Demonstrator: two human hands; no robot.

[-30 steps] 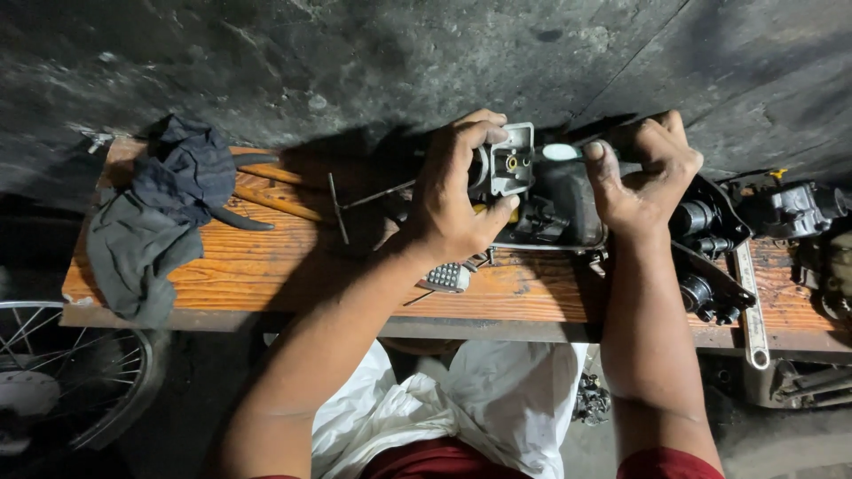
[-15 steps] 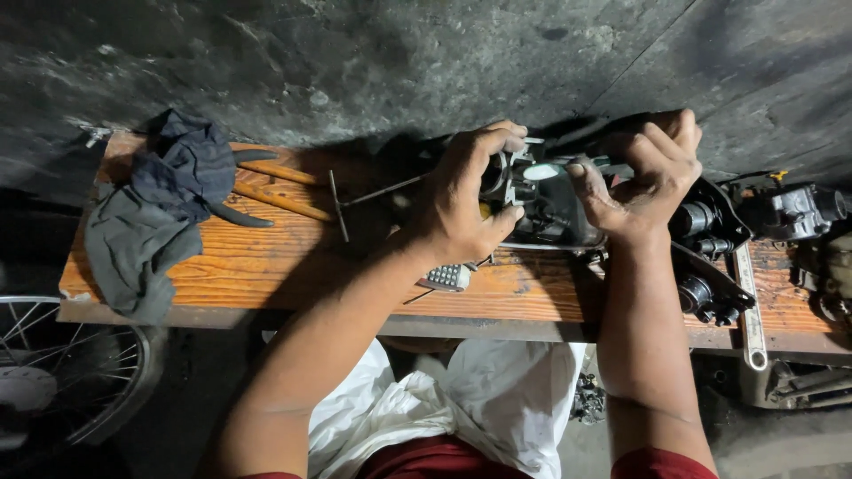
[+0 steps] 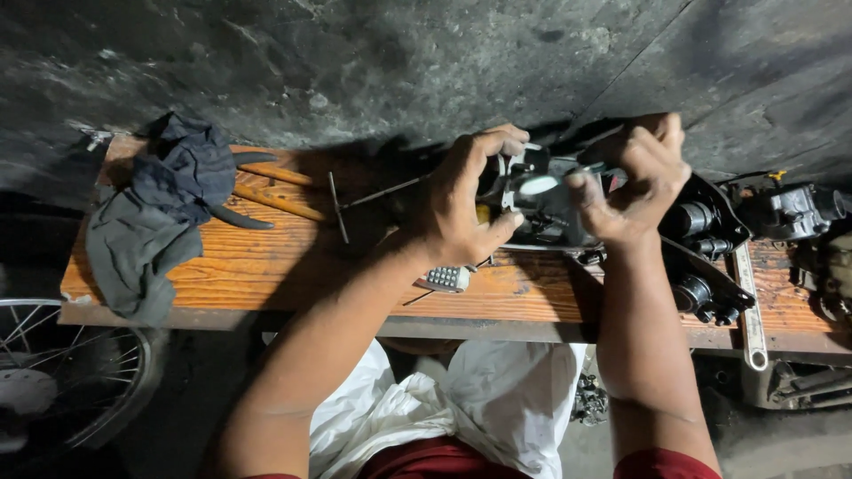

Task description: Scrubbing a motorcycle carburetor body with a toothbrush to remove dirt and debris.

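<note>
Metal carburetor body [image 3: 543, 206] is clenched by left hand [image 3: 461, 208] and right hand [image 3: 632, 182]; probably heavy, rigid, greasy, so best gripped at its flanks.

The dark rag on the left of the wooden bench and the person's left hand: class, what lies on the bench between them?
In the head view, between the dark rag and the left hand lie orange-handled pliers and a T-shaped metal tool.

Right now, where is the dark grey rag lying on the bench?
In the head view the dark grey rag lies at the left end of the wooden bench, draped over its front edge, above the spoked wheel.
</note>
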